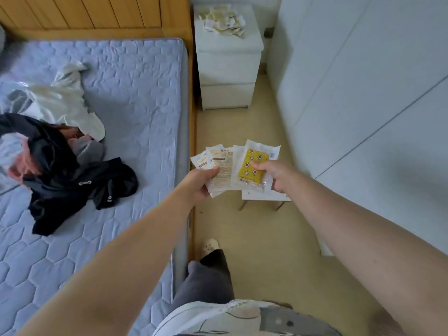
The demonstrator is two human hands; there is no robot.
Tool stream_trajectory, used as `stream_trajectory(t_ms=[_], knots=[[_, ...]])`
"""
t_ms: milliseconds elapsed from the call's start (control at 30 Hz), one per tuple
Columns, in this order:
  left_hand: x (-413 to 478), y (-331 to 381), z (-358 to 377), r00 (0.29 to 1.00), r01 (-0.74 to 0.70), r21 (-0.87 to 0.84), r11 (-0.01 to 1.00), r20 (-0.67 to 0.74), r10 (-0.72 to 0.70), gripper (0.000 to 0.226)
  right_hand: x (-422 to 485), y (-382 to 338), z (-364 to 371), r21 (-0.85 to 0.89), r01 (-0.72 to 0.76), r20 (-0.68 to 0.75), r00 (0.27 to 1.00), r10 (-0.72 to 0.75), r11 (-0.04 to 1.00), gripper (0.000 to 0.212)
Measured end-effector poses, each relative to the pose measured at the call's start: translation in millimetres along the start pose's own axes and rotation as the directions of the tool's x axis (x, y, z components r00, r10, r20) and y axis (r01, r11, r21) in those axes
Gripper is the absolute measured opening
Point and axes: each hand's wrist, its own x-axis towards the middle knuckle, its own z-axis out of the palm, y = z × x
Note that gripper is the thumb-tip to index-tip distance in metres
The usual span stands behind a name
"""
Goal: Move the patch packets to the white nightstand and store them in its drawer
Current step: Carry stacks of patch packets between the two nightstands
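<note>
At frame centre, carrying packets [221, 166] above floor [261, 238]: pale ones pinched in left grip [202, 184], yellow one pinched in right grip [276, 175]. Judged mid-transport. Similar heap [223, 23] atop nightstand [252, 44], upper centre; drawers [225, 69] shut. Next: approach, free one grip, pull one open.

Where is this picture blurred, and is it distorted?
Head view: clothes at far left are smeared; patch packets in the left hand and right hand look fairly sharp; the heap on the nightstand is soft; the bed rail bows slightly.
</note>
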Motion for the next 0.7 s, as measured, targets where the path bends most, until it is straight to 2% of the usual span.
stream_trajectory(t_ms=[100, 167, 300, 433, 467, 600, 700], knots=[[23.2, 81.0, -5.9, 0.998, -0.063, 0.056, 0.996, 0.001, 0.063, 0.036, 13.7, -67.7, 31.6, 0.046, 0.022, 0.026, 0.999, -0.023, 0.999, 0.018], [37.0, 124.2, -6.4, 0.994, -0.107, 0.079, 0.991, 0.004, 0.107, 0.039, 26.9, -105.5, 45.5, 0.085, 0.035, 0.076, 0.996, -0.042, 0.996, 0.011], [75.2, 193.9, 4.0, 0.988, -0.149, 0.067, 0.987, 0.052, 0.146, 0.039, 62.0, -177.1, 57.9, 0.097, 0.089, 0.092, 0.991, -0.098, 0.991, 0.025], [126.9, 252.7, 24.7, 0.984, -0.18, 0.045, 0.983, 0.022, 0.179, 0.038, 107.1, -243.6, 59.2, 0.096, 0.125, 0.089, 0.987, -0.133, 0.988, 0.047], [141.9, 267.0, 29.5, 0.983, -0.181, 0.042, 0.983, 0.008, 0.181, 0.038, 120.5, -260.3, 59.0, 0.1, 0.133, 0.093, 0.985, -0.142, 0.986, 0.047], [216.1, 331.1, 51.8, 0.982, -0.184, 0.05, 0.982, -0.041, 0.186, 0.036, 194.2, -328.6, 54.4, 0.148, 0.145, 0.115, 0.98, -0.162, 0.978, 0.02], [288.3, 390.4, 81.9, 0.979, -0.192, 0.074, 0.979, -0.058, 0.197, 0.037, 264.2, -391.2, 46.4, 0.185, 0.15, 0.098, 0.981, -0.17, 0.971, 0.025]])
